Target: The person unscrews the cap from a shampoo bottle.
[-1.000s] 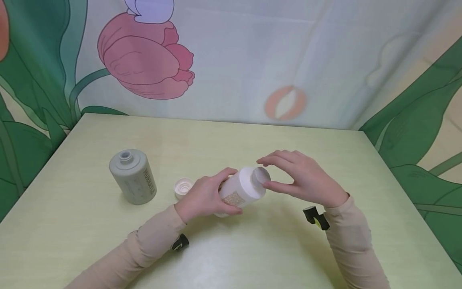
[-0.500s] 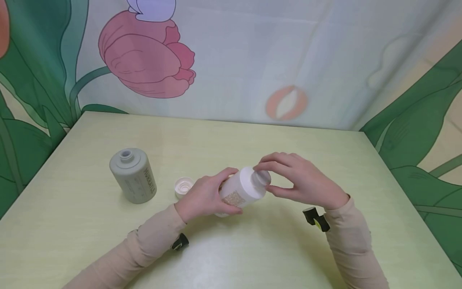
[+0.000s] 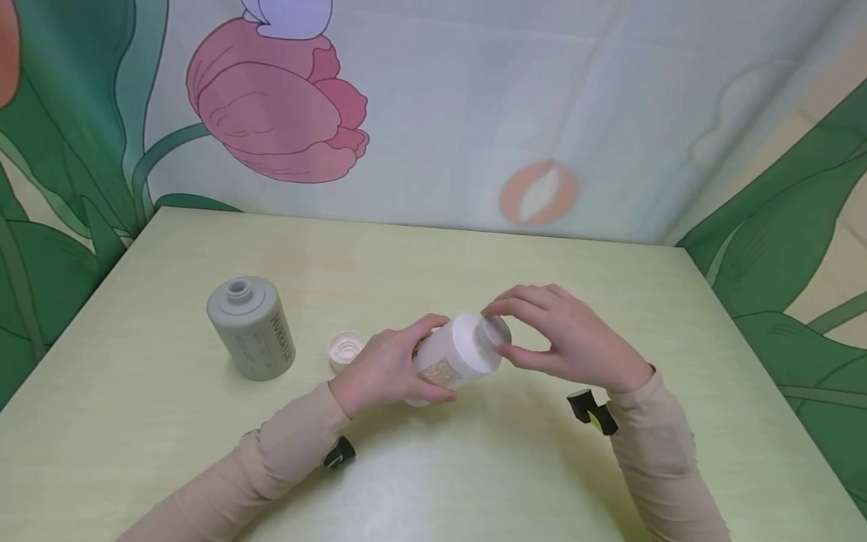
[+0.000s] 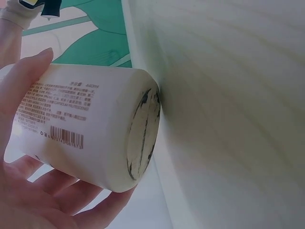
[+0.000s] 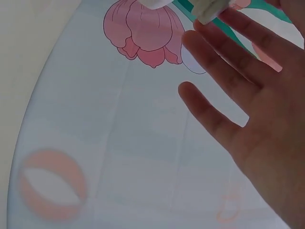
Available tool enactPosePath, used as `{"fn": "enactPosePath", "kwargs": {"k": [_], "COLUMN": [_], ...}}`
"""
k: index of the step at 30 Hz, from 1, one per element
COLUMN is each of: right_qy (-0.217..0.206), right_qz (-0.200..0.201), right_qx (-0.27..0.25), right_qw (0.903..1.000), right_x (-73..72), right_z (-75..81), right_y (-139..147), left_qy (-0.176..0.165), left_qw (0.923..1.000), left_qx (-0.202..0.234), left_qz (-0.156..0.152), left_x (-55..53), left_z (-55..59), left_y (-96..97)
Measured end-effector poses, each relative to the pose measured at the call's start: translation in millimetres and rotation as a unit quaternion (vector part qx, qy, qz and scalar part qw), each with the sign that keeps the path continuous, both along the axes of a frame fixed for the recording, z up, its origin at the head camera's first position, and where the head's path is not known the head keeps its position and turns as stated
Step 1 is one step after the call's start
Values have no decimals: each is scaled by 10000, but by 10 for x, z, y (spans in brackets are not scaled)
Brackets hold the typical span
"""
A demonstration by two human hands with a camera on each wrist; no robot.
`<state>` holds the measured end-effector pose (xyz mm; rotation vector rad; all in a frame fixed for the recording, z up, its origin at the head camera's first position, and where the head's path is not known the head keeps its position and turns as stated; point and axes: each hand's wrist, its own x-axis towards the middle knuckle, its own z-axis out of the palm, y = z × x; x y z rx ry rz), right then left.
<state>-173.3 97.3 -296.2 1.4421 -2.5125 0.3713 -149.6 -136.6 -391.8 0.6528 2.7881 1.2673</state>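
Note:
My left hand [image 3: 382, 369] grips a white plastic bottle [image 3: 443, 354] around its body, tilted with its mouth end up to the right. Printed text and a barcode show on the bottle's side in the left wrist view, and its base [image 4: 144, 133] has dark scuffs. At the pale round neck end [image 3: 493, 332], my right hand [image 3: 565, 335] pinches between thumb and fingertips. In the right wrist view that end looks ridged [image 5: 209, 9], with the remaining fingers spread apart.
An uncapped grey bottle [image 3: 252, 331] stands upright on the pale table [image 3: 169, 421], left of the hands. A white cap [image 3: 346, 349] lies inside-up just beyond the left hand. A curtain [image 3: 433, 113] printed with flowers and leaves hangs behind the table.
My right fingertips have come in from apart to the bottle's neck end and closed on it. The left hand and the bottle have hardly moved.

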Motion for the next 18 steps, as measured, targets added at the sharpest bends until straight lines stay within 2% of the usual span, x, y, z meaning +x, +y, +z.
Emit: {"fn": "enactPosePath", "kwargs": {"k": [4,11,18], "right_qy": [-4,135,264], "right_qz": [100,-172,77], "right_qx": [54,-278,-244], "right_qw": [9999,9994,9993], "right_x": [0,-16,-12], "right_z": [6,5,4], "right_y": [3,9,23], "left_qy": [-37,-52,-83], "left_qw": [10000,10000,9999], "left_qx": [-4,57,124], "left_qz": [24,-21,-47], "left_x": [3,-1,-10], "left_z": [-1,-7,-13], "left_y": [-7,-13,0]}}
